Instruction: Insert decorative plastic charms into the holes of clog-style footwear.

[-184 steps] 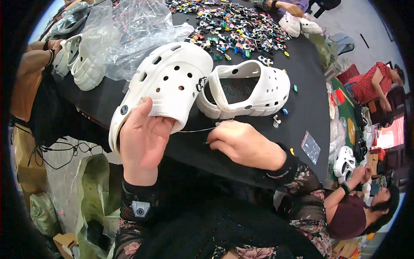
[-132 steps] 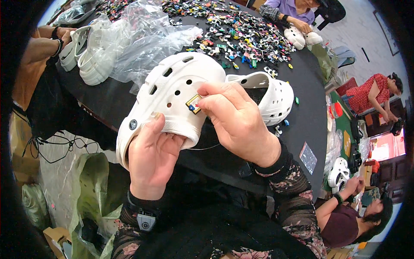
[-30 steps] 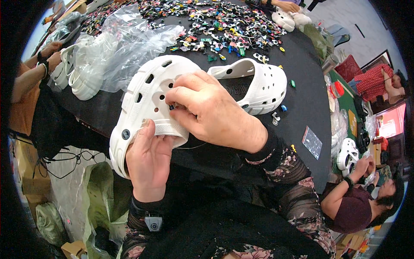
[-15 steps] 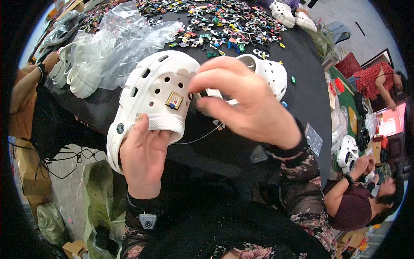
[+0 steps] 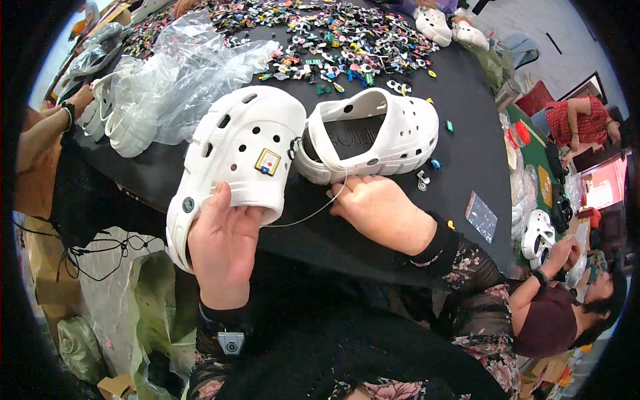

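Observation:
A white foam clog [image 5: 227,153] is held up, toe away from me, by my left hand [image 5: 223,247]. The fingers reach into its opening and the thumb presses outside. A gold-framed square charm [image 5: 268,162] with a small blue piece sits among its holes, and a dark and white charm [image 5: 294,148] shows at its right edge. A second white clog [image 5: 410,133] lies on its base to the right. Just below its side, my right hand [image 5: 383,210] rests low at the black table [image 5: 467,167], fingers curled and their tips hidden. A thin clear cord [image 5: 310,217] runs between both clogs.
Many colourful charms [image 5: 347,40] are heaped at the back. Clear plastic bags [image 5: 193,73] and bagged white clogs [image 5: 130,133] lie left. A few charms [image 5: 423,180] and a small clear packet [image 5: 481,217] lie right. Other people work at both sides, one holding a white clog [image 5: 537,235].
My right hand has dropped from beside the held clog to the table below the second clog, over the spot where a small pale charm lay. The held clog barely moved.

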A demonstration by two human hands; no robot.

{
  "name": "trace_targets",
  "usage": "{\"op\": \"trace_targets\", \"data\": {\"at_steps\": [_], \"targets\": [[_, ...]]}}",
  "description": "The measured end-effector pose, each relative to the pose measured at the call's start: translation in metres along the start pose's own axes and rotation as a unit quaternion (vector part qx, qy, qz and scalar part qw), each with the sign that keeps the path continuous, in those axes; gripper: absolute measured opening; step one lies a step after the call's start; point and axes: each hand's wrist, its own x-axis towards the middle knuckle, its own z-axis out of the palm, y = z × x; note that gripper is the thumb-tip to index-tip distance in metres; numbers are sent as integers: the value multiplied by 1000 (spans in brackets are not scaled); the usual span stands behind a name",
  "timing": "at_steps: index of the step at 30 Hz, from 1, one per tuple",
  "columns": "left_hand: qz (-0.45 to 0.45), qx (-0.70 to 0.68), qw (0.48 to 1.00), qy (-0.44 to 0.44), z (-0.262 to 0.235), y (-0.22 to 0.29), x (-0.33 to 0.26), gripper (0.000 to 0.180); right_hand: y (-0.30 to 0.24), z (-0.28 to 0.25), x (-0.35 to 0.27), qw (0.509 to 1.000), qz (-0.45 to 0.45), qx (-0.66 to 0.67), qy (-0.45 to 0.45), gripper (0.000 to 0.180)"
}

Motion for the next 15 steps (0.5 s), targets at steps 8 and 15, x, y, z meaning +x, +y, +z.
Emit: {"op": "trace_targets", "data": {"at_steps": [8, 15], "targets": [[6, 6, 1000, -15, 1, -1, 0, 43, -1, 1, 0, 995, -25, -96, -2, 12], [5, -9, 1000, 3, 0, 2, -3, 41, -6, 1, 2, 999, -30, -12, 37, 16]]}}
